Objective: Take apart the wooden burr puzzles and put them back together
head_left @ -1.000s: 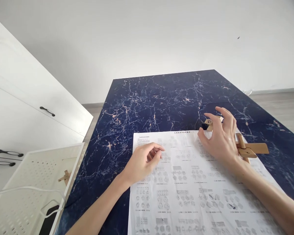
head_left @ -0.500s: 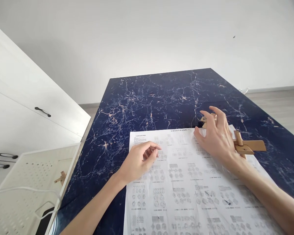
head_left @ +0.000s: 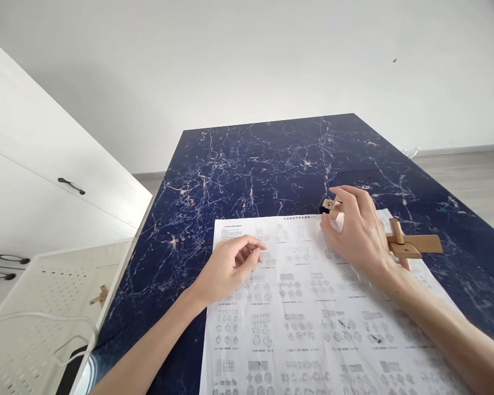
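Observation:
A printed paper sheet [head_left: 271, 329] with rows of small grey diagrams lies on the dark blue marbled table. My left hand [head_left: 228, 269] rests on its left part, fingers loosely curled towards the thumb, with nothing visible in them. Beyond the sheet's top edge, the thumb and fingers of my right hand [head_left: 356, 230] close around a small wooden block piece [head_left: 329, 204] marked with a letter like G. Part of that piece is hidden behind the fingers. Right of my right wrist sits a cross-shaped set of wooden pieces [head_left: 409, 247], partly covered by the hand.
The blue table [head_left: 247, 164] reaches towards a white wall. On the left, below table level, a white perforated surface [head_left: 61, 291] carries a small wooden piece [head_left: 99, 295] and a white cable [head_left: 45, 316]. A white cabinet [head_left: 37, 137] with black handles stands beyond it.
My right hand's fingers have come down and drawn together around the lettered wooden piece, which has shifted slightly left and turned. My left hand stays in place on the sheet.

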Demonstrator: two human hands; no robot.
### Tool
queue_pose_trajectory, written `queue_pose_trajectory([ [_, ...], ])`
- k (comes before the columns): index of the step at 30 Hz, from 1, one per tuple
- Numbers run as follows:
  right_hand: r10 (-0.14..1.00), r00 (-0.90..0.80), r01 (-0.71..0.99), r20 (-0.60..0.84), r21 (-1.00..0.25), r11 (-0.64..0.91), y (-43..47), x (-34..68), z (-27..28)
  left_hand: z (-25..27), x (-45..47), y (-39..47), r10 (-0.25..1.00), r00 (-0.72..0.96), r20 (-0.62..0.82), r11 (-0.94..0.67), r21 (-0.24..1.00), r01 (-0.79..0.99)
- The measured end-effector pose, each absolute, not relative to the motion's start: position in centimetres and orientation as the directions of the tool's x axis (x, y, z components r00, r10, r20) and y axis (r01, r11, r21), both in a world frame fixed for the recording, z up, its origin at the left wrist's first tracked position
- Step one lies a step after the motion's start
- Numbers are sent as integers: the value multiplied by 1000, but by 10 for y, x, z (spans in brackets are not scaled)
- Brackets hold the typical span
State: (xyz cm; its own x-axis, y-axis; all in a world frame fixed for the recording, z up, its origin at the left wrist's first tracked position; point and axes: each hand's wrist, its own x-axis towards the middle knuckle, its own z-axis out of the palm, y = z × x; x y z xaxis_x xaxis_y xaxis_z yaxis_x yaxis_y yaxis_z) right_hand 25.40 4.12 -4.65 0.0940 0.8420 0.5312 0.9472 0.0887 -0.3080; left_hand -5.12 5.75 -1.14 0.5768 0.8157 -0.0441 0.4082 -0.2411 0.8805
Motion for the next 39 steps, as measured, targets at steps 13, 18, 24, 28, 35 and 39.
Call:
queue_pose_trajectory([
  [13, 852, 88, 899, 516, -410, 155, 40, 255, -44, -9, -50, 58, 814, 580, -37, -271, 858, 435],
  [18, 842, 89, 874, 533, -446, 190, 40, 253, -43, -9, -50, 58, 817, 576, -32, -284, 847, 449],
  [24, 843, 54, 852, 536, -465, 241, 38, 250, -44, -8, -49, 58, 818, 574, -33, -294, 834, 467],
  [28, 818, 26, 805, 575, -497, 324, 35, 247, -41, -8, -49, 57, 821, 570, -33, -294, 831, 471],
  [35, 754, -23, 677, 656, -545, 494, 28, 237, -37, -7, -49, 56, 823, 566, -43, -282, 834, 474],
  [39, 733, -80, 591, 675, -560, 580, 22, 227, -37, -4, -47, 56, 828, 559, -45, -278, 833, 478],
])
